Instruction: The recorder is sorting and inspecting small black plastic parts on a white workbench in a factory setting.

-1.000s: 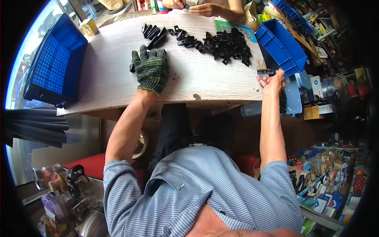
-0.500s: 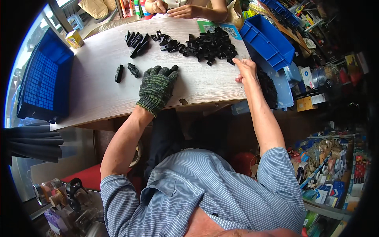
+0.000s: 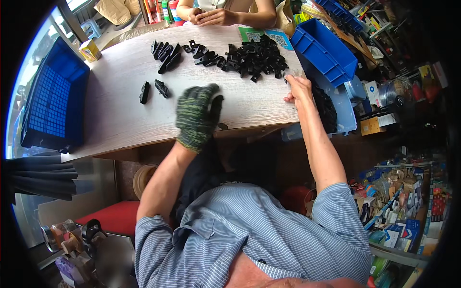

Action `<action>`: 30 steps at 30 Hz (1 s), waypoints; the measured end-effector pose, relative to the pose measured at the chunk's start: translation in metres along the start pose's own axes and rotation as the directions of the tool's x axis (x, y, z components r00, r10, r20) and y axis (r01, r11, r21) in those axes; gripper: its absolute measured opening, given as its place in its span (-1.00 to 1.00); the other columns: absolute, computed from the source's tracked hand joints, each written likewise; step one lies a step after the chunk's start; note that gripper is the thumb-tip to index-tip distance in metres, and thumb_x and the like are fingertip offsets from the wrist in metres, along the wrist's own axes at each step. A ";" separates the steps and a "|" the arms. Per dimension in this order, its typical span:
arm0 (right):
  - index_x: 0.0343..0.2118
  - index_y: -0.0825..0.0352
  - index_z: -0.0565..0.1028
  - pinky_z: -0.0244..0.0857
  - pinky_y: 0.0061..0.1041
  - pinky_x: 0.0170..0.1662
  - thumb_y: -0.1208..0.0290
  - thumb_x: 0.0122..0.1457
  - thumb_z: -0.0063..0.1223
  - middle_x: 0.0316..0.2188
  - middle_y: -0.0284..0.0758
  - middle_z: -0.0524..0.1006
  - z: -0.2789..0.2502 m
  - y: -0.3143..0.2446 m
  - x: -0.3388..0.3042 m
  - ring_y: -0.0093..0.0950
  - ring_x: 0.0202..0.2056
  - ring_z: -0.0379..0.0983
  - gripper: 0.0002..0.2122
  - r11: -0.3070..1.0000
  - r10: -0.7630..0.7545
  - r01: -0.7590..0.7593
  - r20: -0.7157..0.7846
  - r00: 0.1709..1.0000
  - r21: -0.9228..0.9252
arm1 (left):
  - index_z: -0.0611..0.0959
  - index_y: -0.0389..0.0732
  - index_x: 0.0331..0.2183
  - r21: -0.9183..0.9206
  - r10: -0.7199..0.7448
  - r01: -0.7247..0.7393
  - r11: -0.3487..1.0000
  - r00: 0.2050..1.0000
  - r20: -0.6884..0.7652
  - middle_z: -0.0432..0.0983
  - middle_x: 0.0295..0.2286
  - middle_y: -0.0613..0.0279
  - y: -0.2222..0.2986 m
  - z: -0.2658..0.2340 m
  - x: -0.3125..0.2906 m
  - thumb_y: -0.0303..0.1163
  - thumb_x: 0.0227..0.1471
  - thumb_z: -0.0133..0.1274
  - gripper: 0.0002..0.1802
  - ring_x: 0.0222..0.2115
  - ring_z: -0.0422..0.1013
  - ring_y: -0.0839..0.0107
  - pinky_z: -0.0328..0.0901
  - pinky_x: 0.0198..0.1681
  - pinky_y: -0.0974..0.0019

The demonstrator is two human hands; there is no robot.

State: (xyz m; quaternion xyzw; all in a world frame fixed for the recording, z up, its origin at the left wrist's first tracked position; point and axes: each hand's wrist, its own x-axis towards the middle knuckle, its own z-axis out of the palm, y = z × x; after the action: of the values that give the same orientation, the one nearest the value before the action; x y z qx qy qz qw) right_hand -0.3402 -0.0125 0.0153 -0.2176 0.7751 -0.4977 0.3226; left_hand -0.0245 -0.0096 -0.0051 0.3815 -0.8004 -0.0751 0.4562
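Note:
My left hand (image 3: 196, 117) wears a green and black knitted glove and hovers over the table's near edge. Its fingers curl loosely with the thumb apart, and nothing shows between them; motion blurs it a little. Bare, my right hand (image 3: 300, 90) is at the table's right edge, thumb and finger pinched on a small black clip-like part (image 3: 285, 79). Just beyond it spreads a big heap of small black parts (image 3: 257, 57). Two longer black pieces (image 3: 162, 89) lie left of the glove, and a cluster of similar assembled pieces (image 3: 168, 56) lies farther back.
A blue crate (image 3: 55, 96) stands at the table's left end beside a small yellow box (image 3: 90, 51). At right are a blue bin (image 3: 326, 50) and a light-blue tub (image 3: 346, 113) holding black parts. Across the pale wooden table (image 3: 120, 110), another person's hands (image 3: 211, 17) work together.
My gloved left hand has drawn back toward me and slightly right, its fingers now curled. My right hand has moved slightly down, drawing a small black part off the heap's edge.

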 end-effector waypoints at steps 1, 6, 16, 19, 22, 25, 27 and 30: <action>-0.34 0.35 0.50 0.32 -0.44 -0.69 0.27 0.12 0.26 -0.75 -0.49 0.27 0.004 0.001 -0.010 -0.59 -0.80 0.20 -0.75 1.000 -0.001 0.001 0.006 1.000 -0.002 | 0.64 -0.15 -0.16 -0.091 -0.020 0.012 0.996 0.996 -0.085 0.59 -0.30 0.08 0.008 0.012 -0.006 -0.34 -0.01 0.23 -0.68 -0.20 0.48 0.05 0.32 -0.10 0.03; -0.43 0.32 0.53 0.11 -0.60 -0.73 0.31 0.15 0.24 -0.72 -0.52 0.35 0.026 0.026 -0.068 -0.68 -0.79 0.10 -0.81 0.954 -0.128 0.017 0.355 0.926 0.300 | 0.64 -0.20 -0.13 -0.106 -0.095 0.098 0.990 0.995 0.029 0.60 -0.39 0.06 0.059 0.054 0.001 -0.27 -0.01 0.24 -0.62 -0.38 0.51 0.08 0.37 -0.27 0.08; -0.46 0.20 0.53 -0.12 -0.66 -0.67 0.26 0.25 0.14 -0.73 -0.65 0.27 0.040 0.037 -0.096 -0.79 -0.74 0.04 -0.81 0.957 -0.243 0.128 0.480 0.843 0.260 | 0.63 -0.18 -0.24 -0.055 -0.136 0.155 0.986 0.957 0.258 0.59 -0.45 0.04 0.064 0.052 0.005 -0.37 0.00 0.11 -0.77 -0.40 0.51 0.02 0.36 -0.35 0.03; -0.50 0.21 0.47 -0.03 -0.62 -0.67 0.22 0.29 0.06 -0.77 -0.59 0.22 0.049 0.044 -0.101 -0.74 -0.76 0.07 -0.74 0.897 -0.376 0.208 0.425 0.824 0.391 | 0.63 -0.20 -0.19 -0.068 -0.068 0.074 0.995 0.994 0.085 0.58 -0.40 0.05 0.059 0.043 -0.005 -0.33 -0.02 0.18 -0.69 -0.34 0.50 0.03 0.35 -0.26 0.04; -0.55 0.22 0.38 0.19 -0.55 -0.67 0.18 0.31 0.01 -0.81 -0.53 0.16 0.044 0.035 -0.114 -0.67 -0.79 0.09 -0.68 0.914 -0.361 0.201 0.481 0.799 0.352 | 0.60 -0.15 -0.11 0.187 -0.051 0.083 0.979 0.984 -0.171 0.51 -0.23 0.04 0.036 0.022 -0.006 -0.22 0.00 0.15 -0.60 -0.14 0.39 0.00 0.25 -0.11 -0.13; -0.54 0.20 0.30 0.43 -0.29 -0.69 0.23 0.32 -0.09 -0.83 -0.51 0.05 0.047 0.034 -0.118 -0.62 -0.81 0.07 -0.71 0.898 -0.238 0.023 0.442 0.865 0.440 | 0.62 -0.13 -0.23 0.341 0.001 0.021 0.940 0.998 -0.064 0.53 -0.28 0.05 -0.001 0.003 0.004 -0.23 0.03 0.13 -0.73 -0.17 0.42 0.01 0.27 -0.15 -0.13; -0.53 0.20 0.31 0.42 -0.31 -0.69 0.27 0.31 -0.11 -0.81 -0.51 0.07 0.047 0.032 -0.119 -0.62 -0.80 0.07 -0.74 0.893 -0.193 -0.013 0.411 0.891 0.449 | 0.61 -0.13 -0.33 0.412 -0.198 0.112 0.904 0.965 0.171 0.55 -0.38 0.03 -0.007 0.000 0.009 -0.27 0.04 0.11 -0.83 -0.26 0.46 -0.03 0.31 -0.25 -0.09; -0.51 0.22 0.32 0.40 -0.36 -0.69 0.30 0.28 -0.13 -0.75 -0.49 0.12 0.052 0.033 -0.120 -0.61 -0.78 0.07 -0.78 0.892 -0.162 -0.007 0.335 0.928 0.451 | 0.60 -0.13 -0.35 0.165 -0.128 0.093 0.982 0.968 0.217 0.54 -0.46 0.01 0.004 0.003 0.005 -0.32 0.06 0.09 -0.88 -0.38 0.48 -0.03 0.32 -0.35 -0.07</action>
State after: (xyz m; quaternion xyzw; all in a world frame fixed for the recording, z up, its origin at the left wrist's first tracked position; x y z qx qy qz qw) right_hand -0.2195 0.0475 0.0042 -0.2577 0.5581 -0.6251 0.4811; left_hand -0.0304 -0.0105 -0.0018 0.4484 -0.8282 -0.0816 0.3261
